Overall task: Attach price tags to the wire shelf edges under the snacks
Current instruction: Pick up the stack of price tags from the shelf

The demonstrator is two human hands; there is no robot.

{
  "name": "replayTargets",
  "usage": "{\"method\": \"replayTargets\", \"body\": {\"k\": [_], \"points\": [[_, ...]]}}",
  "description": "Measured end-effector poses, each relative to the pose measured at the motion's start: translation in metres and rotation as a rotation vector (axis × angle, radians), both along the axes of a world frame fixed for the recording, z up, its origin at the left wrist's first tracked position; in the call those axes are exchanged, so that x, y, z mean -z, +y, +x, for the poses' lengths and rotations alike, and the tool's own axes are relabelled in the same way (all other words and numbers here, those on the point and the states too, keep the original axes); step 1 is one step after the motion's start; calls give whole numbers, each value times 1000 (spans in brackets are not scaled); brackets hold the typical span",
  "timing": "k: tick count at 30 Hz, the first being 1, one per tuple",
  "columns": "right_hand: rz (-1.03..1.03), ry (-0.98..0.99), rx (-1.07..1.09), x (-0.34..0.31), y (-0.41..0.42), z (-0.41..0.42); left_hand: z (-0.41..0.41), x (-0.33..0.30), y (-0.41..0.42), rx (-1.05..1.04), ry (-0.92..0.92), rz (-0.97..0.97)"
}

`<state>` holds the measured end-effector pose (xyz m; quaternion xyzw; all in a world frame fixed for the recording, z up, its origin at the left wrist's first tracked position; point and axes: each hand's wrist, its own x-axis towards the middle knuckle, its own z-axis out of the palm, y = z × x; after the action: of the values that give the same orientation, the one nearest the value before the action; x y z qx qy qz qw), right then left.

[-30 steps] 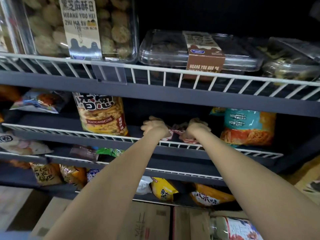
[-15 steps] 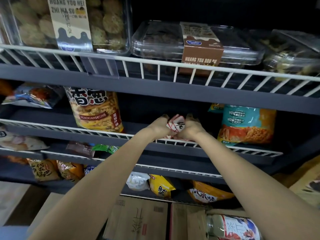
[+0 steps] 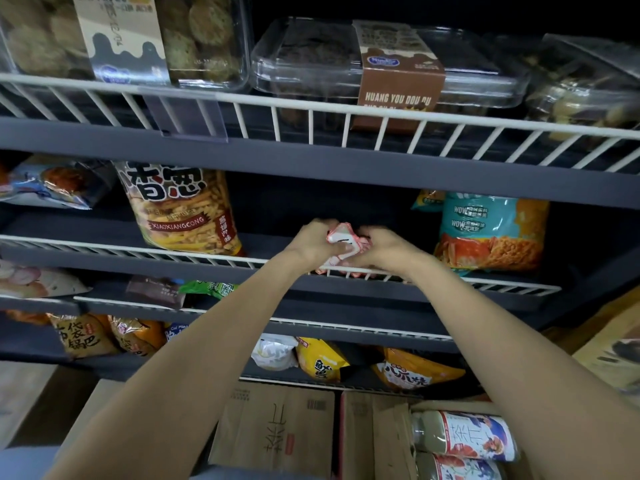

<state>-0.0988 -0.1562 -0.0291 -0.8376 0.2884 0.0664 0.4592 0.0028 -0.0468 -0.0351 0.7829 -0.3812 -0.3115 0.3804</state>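
While gripping crumpled red-and-white plastic snack packet (image 3: 341, 242) in left hand (image 3: 313, 242) and right hand (image 3: 382, 247) | best stood upright behind white wire shelf edge (image 3: 207, 256), leaving rail clear for tag

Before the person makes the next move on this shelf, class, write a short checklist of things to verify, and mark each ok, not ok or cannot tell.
1. Both hands on the packet: left hand and right hand grip it. Ok.
2. Packet sits over the wire edge of the middle shelf: ok.
3. Price tag in hand: cannot tell.
4. Clear holder hangs on the top rail: ok.
5. Snack bag stands upright: ok.
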Motion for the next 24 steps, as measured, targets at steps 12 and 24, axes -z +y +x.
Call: {"method": "replayTargets", "body": {"k": [12,24], "points": [[318,-385,221,-45,51,-23,-36,-42,41,-341,488,-365],[324,-342,271,-96,99,-47,-66,-107,92,-536,339,-183]]}}
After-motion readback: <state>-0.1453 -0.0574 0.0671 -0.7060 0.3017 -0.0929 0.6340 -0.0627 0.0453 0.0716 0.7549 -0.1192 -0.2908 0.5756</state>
